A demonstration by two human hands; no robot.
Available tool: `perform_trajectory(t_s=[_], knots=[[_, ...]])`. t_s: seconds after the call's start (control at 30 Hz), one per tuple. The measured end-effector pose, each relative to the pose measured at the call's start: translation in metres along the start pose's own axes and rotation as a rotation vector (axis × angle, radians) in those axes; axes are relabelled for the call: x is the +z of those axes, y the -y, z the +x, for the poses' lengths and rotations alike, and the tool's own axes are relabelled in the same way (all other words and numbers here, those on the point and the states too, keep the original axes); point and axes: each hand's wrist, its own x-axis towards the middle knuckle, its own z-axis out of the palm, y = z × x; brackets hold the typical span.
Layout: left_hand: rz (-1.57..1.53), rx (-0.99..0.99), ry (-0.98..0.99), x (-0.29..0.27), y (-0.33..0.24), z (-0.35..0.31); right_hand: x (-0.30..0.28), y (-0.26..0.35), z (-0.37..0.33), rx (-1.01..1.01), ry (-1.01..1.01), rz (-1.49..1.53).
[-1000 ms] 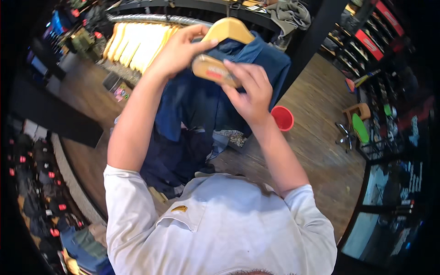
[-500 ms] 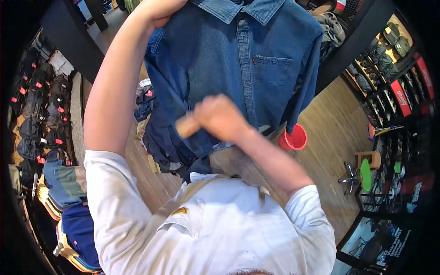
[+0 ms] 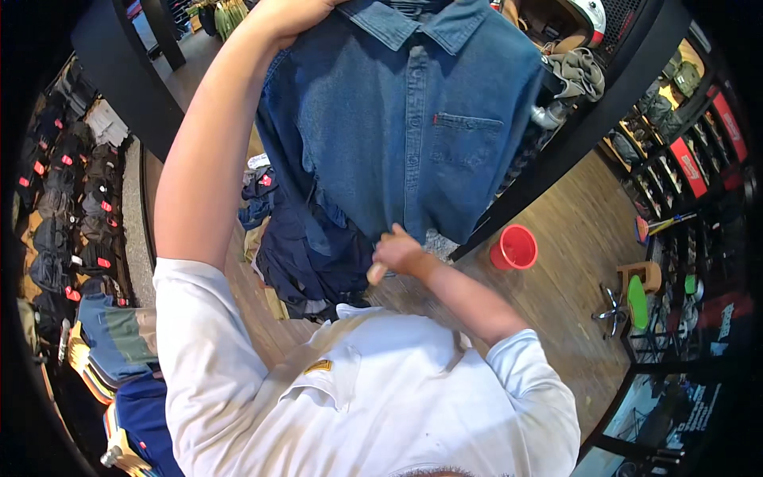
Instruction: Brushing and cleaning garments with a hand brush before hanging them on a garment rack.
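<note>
A blue denim shirt (image 3: 358,119) with a collar, a button front and one chest pocket hangs upright before me. My left hand (image 3: 306,14) is raised at the top edge beside the collar and holds the shirt up; its fingertips are cut off or hidden. Low on the shirt front, by the hem, my right hand (image 3: 400,253) is closed round a tan, wooden-looking handle (image 3: 376,274). The handle's tip sticks out toward me; whatever is at its other end is hidden by the hand.
Dark clothes (image 3: 306,254) lie heaped below the shirt. A red bucket (image 3: 513,247) stands on the wood floor to the right. Racked caps (image 3: 71,191) and hanging garments (image 3: 119,334) line the left. A helmet (image 3: 576,24) sits behind a black post (image 3: 588,119).
My right hand has swept down and slightly right, from the shirt's middle to near its hem, with the handle in it. The shirt's lower part has swung left, uncovering the bucket.
</note>
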Motion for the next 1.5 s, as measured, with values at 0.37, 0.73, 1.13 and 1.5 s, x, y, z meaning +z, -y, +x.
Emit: perform_trajectory(t_s=[0.37, 0.73, 1.13, 1.5], knots=[[-0.047, -0.024, 0.043, -0.001, 0.004, -0.014, -0.324, -0.059, 0.010, 0.287, -1.561, -0.241], [0.037, 0.152, -0.034, -0.050, 0.031, 0.025, -0.012, -0.035, 0.057, 0.017, 0.134, 0.464], [0.058, 0.111, 0.018, -0.048, 0.055, 0.034, -0.306, -0.159, -0.055, 0.533, -1.453, -0.370], [0.196, 0.197, -0.188, -0.071, 0.016, 0.032, -0.070, -0.133, -0.028, 0.008, -0.373, 0.078]])
